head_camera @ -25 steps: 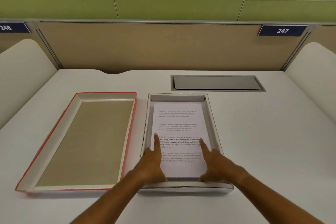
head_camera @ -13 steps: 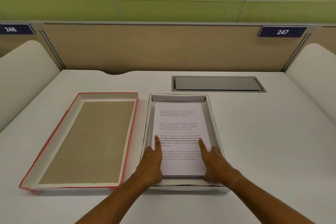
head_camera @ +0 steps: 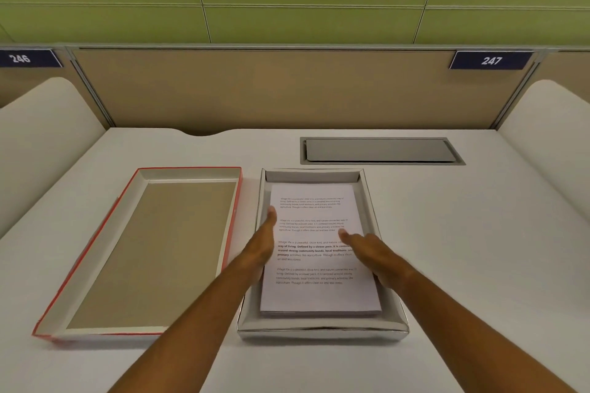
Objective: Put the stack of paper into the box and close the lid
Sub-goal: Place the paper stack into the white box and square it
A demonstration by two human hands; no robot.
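Observation:
A stack of printed white paper (head_camera: 319,293) lies flat inside the shallow grey box (head_camera: 322,330) in the middle of the desk. The red-edged lid (head_camera: 140,252) rests upside down to the left of the box, its brown inner side up. My left hand (head_camera: 263,241) stretches flat along the paper's left edge, fingers pointing away from me. My right hand (head_camera: 372,254) lies over the paper's right edge, fingers extended. Neither hand holds anything.
A grey metal cable hatch (head_camera: 381,150) is set into the white desk (head_camera: 479,249) behind the box. A beige partition (head_camera: 271,89) closes off the back, and curved white dividers stand at both sides.
Both hands have slid forward from the near end of the paper to its left and right edges, further along the stack. Paper, box and lid have stayed in place.

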